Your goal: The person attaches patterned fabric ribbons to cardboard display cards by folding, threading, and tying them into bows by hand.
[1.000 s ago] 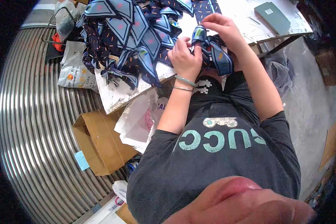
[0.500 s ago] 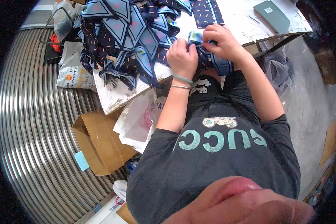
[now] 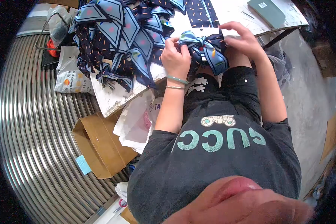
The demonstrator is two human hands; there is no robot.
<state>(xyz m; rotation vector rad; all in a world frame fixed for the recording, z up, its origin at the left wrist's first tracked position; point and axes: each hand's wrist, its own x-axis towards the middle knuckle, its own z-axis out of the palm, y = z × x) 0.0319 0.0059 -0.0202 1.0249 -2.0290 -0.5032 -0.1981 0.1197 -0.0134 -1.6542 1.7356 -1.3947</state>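
A blue and navy patterned scarf tied in a bow (image 3: 203, 44) rests at the table's front edge, its tails hanging over my lap. At its left loop, my left hand (image 3: 176, 56) has thumb and fingers closed on the fabric. My right hand (image 3: 244, 39) is at the bow's right side, fingers apart and slightly blurred, with nothing visible in them. Left of my hands lies a heap of similar blue and navy scarves (image 3: 127, 33). Behind the bow is a flat navy scarf with small orange dashes (image 3: 201, 15).
The white table (image 3: 112, 98) has a worn front corner. A grey-green box (image 3: 267, 13) lies at its back right. Below on the left are a cardboard box (image 3: 104, 145), a white bag (image 3: 132, 125) and a printed plastic bag (image 3: 69, 71). A ribbed metal shutter (image 3: 33, 112) stands beyond.
The small wrapped bundle of fabric now shows as a bow with spread loops. My right hand has let go and moved right with its fingers opened. The view has shifted slightly.
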